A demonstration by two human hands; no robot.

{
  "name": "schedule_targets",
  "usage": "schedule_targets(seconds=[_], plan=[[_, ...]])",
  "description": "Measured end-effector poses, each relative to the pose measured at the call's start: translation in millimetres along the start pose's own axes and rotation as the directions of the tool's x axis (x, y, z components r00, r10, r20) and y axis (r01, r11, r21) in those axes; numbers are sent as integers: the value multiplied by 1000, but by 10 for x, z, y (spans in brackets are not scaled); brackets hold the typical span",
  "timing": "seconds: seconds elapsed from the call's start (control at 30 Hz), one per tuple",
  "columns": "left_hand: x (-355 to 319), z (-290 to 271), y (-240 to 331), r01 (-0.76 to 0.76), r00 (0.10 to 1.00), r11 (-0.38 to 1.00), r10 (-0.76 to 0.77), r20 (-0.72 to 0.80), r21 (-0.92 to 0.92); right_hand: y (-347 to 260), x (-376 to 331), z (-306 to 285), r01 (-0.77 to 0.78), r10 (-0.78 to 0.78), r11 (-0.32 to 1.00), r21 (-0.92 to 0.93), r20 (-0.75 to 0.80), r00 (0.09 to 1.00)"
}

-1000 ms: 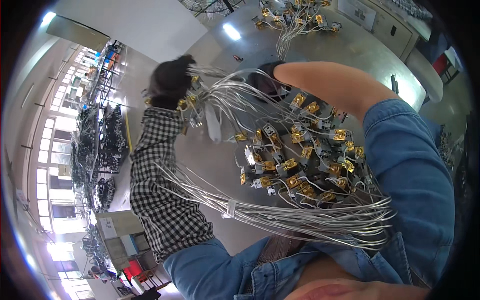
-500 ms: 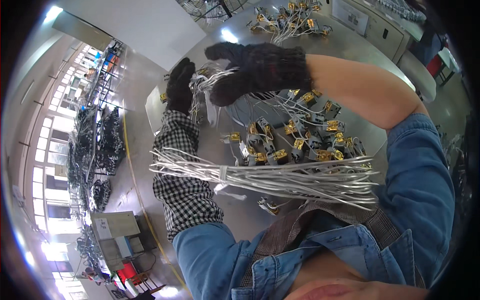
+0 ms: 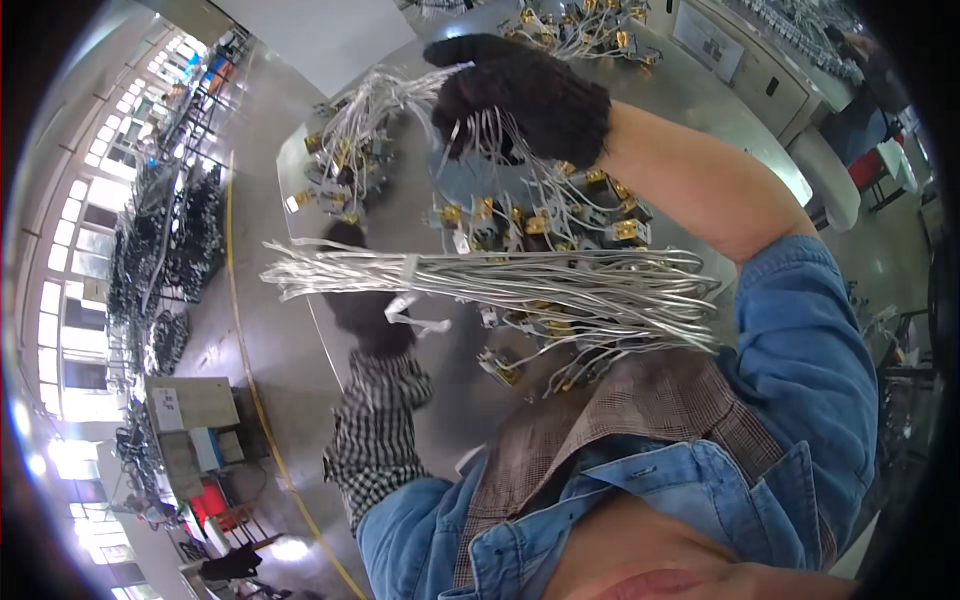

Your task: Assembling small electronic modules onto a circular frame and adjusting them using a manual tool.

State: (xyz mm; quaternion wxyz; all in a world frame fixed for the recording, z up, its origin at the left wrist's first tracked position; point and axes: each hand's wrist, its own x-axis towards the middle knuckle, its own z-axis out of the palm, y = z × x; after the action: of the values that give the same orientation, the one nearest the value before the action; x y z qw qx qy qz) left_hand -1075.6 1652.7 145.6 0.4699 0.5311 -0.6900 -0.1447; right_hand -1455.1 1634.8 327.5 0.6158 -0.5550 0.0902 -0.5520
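My right hand (image 3: 525, 95), in a black glove, is raised over a grey metal table (image 3: 690, 110) and shut on a cluster of thin grey wires with brass connectors (image 3: 530, 215) that hang down from it. A long tied bundle of grey wires (image 3: 520, 278) stretches sideways in front of my chest, looping at its right end by my right elbow. My left hand (image 3: 362, 315), black-gloved with a checked sleeve, sits just behind the bundle's left part near a white tie tag (image 3: 412, 312). The bundle hides its fingers.
More wire-and-connector piles lie on the table at the left (image 3: 345, 160) and at the far end (image 3: 575, 25). A grey cabinet (image 3: 745, 55) stands beyond. Left of the table is a floor with a yellow line (image 3: 238, 330) and racks of parts (image 3: 150, 260).
My left hand left the raised wires and dropped to the long bundle. My right hand stays up with the connector wires. The bundle now sits higher in view.
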Motion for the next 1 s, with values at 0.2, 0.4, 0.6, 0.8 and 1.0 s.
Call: schedule_targets(seconds=[0.2,0.4,0.6,0.8,1.0], plan=[[-614,348,3021,-138,873,847,349,342,-513,-148,73,180,-172,171,985,-11,-60,983],[-632,963,3844,26,888,999,-3,459,-43,-50,180,40,-211,212,977,-19,36,977],[-904,1078,3984,159,977,655,-211,23,-738,-49,121,-134,-121,123,932,341,14,992],[-1027,325,4038,53,877,935,-212,-431,-351,-191,164,-89,-151,169,943,297,-36,985],[-1378,-675,4024,81,903,793,198,-382,604,-247,94,-189,-27,62,966,258,-128,990]])
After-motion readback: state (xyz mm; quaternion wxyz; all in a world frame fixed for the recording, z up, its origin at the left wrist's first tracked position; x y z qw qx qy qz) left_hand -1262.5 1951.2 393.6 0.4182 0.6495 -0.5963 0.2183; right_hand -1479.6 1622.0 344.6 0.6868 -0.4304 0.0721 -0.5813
